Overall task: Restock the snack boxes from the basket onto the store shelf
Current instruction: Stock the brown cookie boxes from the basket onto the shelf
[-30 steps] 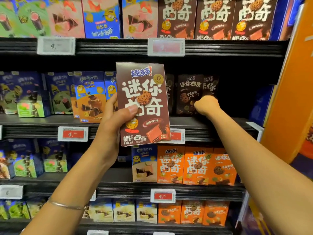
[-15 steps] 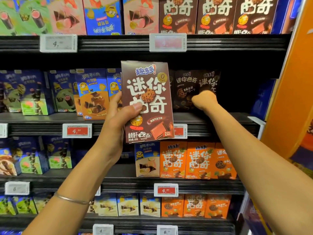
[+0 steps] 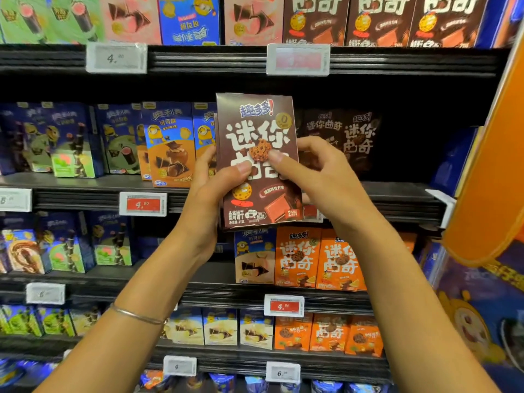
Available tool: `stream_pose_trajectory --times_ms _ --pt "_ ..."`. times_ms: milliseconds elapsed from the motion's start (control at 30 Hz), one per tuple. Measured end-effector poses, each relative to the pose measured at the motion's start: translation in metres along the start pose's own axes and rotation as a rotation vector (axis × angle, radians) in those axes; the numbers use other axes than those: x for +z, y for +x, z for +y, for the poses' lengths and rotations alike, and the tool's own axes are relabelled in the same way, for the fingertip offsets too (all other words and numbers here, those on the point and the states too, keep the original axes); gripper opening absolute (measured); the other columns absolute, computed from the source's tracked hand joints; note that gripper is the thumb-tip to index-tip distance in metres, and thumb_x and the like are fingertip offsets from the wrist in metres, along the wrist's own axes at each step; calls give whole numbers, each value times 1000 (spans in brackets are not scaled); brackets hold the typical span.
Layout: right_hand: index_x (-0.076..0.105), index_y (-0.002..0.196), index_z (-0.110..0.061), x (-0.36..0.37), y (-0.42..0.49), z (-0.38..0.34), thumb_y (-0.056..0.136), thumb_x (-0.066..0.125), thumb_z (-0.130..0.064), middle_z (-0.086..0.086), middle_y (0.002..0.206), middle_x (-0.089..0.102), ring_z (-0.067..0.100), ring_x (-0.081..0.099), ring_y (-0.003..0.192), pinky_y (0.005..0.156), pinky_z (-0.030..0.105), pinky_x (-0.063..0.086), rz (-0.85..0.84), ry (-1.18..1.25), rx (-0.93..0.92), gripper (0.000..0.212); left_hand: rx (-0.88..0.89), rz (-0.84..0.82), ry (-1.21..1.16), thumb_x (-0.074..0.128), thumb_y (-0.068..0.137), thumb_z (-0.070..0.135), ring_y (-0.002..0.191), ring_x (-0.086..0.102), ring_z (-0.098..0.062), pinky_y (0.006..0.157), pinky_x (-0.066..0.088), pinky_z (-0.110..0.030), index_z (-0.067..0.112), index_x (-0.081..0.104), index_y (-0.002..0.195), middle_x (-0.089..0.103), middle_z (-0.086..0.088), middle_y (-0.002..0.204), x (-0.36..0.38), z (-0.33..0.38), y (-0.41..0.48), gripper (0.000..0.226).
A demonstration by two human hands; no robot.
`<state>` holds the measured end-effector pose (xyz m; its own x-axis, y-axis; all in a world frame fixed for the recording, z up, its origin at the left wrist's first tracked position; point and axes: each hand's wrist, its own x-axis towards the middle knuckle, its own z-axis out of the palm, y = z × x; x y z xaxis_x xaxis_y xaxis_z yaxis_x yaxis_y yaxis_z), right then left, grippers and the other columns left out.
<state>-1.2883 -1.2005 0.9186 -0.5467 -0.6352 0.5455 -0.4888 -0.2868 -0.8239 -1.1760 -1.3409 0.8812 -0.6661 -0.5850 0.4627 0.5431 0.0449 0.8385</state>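
One brown snack box (image 3: pixel 256 129) is held upright in the air, just before the front edge of the middle shelf (image 3: pixel 397 199). The left hand (image 3: pixel 208 194) is curled round the box's left side, thumb pressed on the front face. The right hand (image 3: pixel 320 177) pinches the right edge, thumb in front and fingers behind. Two matching brown boxes (image 3: pixel 357 137) are noted standing far back on that shelf, towards its right end.
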Motion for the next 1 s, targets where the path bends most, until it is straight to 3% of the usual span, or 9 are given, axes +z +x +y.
stream_pose_trajectory --times_ms 167,233,300,500,567,733,867,1000 --pt "65 113 -18 6 -4 1 89 76 -40 -1 101 77 11 76 88 67 22 59 36 55 20 34 -18 -1 35 88 66 51 109 75 -26 84 62 -37 22 36 157 70 -8 135 1 2 -3 109" --pt "63 114 -14 6 -5 1 91 74 -37 -4 93 78 12 77 84 62 20 58 58 107 29 35 -2 -16 73 70 75 75 117 72 -26 92 62 -38 23 39 156 70 -6 136 3 2 -4 101" --pt "61 115 -11 4 -6 -1 92 73 -35 -7 88 79 13 78 81 57 20 57 59 174 61 36 -23 25 92 46 80 82 119 71 -23 96 61 -42 29 42 155 70 -1 136 5 0 -3 92" --pt "60 120 -12 -6 -3 7 91 75 -31 6 103 79 25 77 95 70 33 63 -5 296 118 38 -9 171 165 52 101 62 120 70 -19 103 54 -54 44 51 139 71 10 131 -8 -8 3 42" --pt "59 123 -11 -17 -2 12 92 74 -29 5 104 79 24 77 95 71 33 63 34 282 84 38 7 177 188 54 101 60 119 70 -17 101 56 -51 41 49 141 71 11 131 -11 -8 4 44" --pt "62 120 -15 -73 14 23 86 75 -29 1 100 79 19 77 91 67 30 61 287 178 11 39 -12 188 113 55 103 52 106 76 -15 73 63 -30 38 53 138 76 9 122 -12 -1 6 38" --pt "59 128 -18 -114 45 45 93 72 -33 -1 112 74 11 75 95 71 28 62 458 -66 31 40 -9 192 90 55 103 52 109 75 -18 76 64 -32 34 51 143 74 5 126 -4 3 9 44" --pt "57 129 -7 -137 80 80 97 69 -22 13 118 70 21 72 96 74 36 60 540 -193 149 37 -11 181 56 54 104 51 108 76 -17 75 64 -31 33 52 141 75 5 124 4 3 13 41"
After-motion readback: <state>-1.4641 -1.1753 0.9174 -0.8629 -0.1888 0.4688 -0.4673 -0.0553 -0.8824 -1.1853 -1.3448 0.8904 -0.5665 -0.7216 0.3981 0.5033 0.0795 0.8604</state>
